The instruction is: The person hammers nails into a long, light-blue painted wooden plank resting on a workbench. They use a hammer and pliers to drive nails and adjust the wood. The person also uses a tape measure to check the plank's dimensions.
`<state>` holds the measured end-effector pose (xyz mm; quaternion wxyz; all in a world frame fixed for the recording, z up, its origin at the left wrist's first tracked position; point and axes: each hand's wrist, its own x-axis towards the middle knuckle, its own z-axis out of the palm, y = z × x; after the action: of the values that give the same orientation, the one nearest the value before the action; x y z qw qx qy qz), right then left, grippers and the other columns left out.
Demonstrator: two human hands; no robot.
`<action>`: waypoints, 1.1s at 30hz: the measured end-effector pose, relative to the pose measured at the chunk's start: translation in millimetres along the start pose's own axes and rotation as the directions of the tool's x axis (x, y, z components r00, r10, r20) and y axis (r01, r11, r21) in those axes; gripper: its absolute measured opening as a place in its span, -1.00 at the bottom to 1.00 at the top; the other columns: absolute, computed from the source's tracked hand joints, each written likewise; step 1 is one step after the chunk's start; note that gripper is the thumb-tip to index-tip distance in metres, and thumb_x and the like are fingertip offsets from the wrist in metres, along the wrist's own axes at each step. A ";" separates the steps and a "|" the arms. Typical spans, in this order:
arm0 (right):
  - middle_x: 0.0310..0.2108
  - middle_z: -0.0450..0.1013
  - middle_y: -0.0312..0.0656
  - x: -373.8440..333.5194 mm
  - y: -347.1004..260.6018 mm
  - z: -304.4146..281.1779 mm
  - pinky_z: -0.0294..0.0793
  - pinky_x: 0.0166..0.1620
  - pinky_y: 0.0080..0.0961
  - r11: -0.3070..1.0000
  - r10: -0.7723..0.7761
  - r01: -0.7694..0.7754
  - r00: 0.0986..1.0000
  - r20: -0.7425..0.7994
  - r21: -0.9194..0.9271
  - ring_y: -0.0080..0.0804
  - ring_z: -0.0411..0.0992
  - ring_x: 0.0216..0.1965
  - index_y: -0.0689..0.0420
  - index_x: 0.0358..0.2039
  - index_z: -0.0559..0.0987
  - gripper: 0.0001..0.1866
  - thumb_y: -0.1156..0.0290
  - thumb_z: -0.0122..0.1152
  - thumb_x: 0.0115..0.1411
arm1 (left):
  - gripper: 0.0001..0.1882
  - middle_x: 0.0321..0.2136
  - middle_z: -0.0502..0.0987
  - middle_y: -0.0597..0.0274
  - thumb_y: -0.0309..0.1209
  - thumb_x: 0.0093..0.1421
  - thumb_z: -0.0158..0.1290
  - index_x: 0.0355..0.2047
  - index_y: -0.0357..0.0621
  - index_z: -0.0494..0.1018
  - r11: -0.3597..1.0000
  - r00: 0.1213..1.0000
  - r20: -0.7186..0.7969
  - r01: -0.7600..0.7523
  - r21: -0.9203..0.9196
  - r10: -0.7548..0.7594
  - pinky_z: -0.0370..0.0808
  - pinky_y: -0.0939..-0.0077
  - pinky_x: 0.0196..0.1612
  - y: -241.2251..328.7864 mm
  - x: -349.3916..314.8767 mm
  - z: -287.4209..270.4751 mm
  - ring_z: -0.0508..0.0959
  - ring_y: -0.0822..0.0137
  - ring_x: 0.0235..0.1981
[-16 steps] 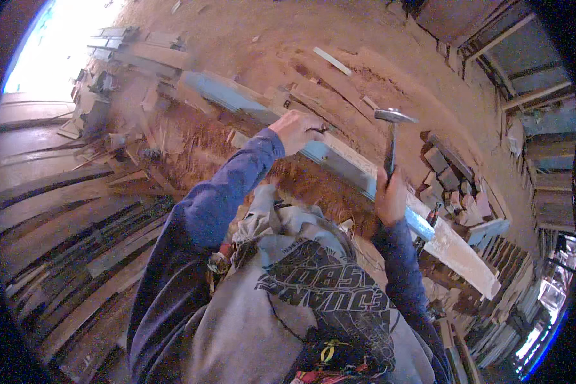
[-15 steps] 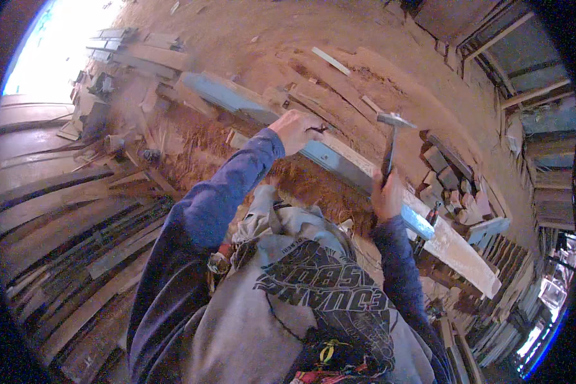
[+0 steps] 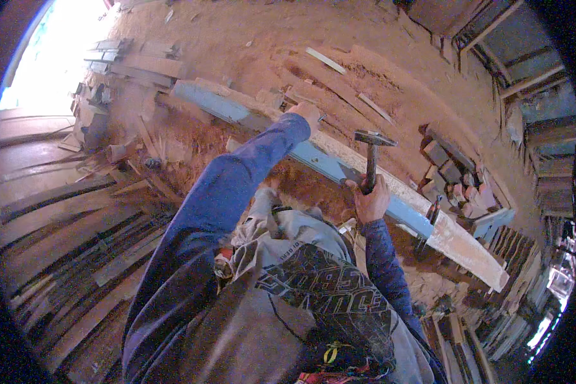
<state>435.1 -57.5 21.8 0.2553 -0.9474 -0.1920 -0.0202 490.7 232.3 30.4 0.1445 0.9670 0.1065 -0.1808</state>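
Observation:
In my right hand (image 3: 372,201) is a hammer (image 3: 372,160), its handle upright in the closed fingers and its dark head raised above a long beam. This wooden beam (image 3: 329,168) has a blue near side and a pale, worn top, and runs slantwise from far left to near right. My left hand (image 3: 306,116) reaches over the beam's far edge, fingers curled and largely hidden by the hand's back. A small metallic bit shows beside it; what it is I cannot make out.
A dark upright tool (image 3: 434,210) stands at the beam's right part. Beyond it sits a wooden box of short blocks (image 3: 453,171). Stacked boards (image 3: 77,256) fill the left side. Loose strips (image 3: 325,60) lie on the reddish dirt floor (image 3: 237,38).
My left hand has moved a little right and away from me. My right hand has come left with the hammer, whose head is now lower and further left.

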 end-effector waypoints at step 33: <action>-0.35 0.50 -0.16 -153.6 423.2 -49.2 0.45 -0.24 -0.36 0.845 0.530 -0.494 0.822 -0.207 0.203 -0.34 0.44 -0.36 0.20 -0.15 0.51 -0.64 0.15 0.22 0.23 | -0.86 -0.29 0.53 0.27 -0.34 0.08 0.16 -0.32 0.00 0.56 0.960 0.767 -0.607 0.043 -0.275 -0.208 0.52 0.17 -0.26 -6.0 -139.4 57.8 0.58 0.09 -0.30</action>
<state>454.2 -472.8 -157.8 0.3399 -0.9329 0.1035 -0.0589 343.6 198.1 30.4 0.2061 0.9365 0.2351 0.1585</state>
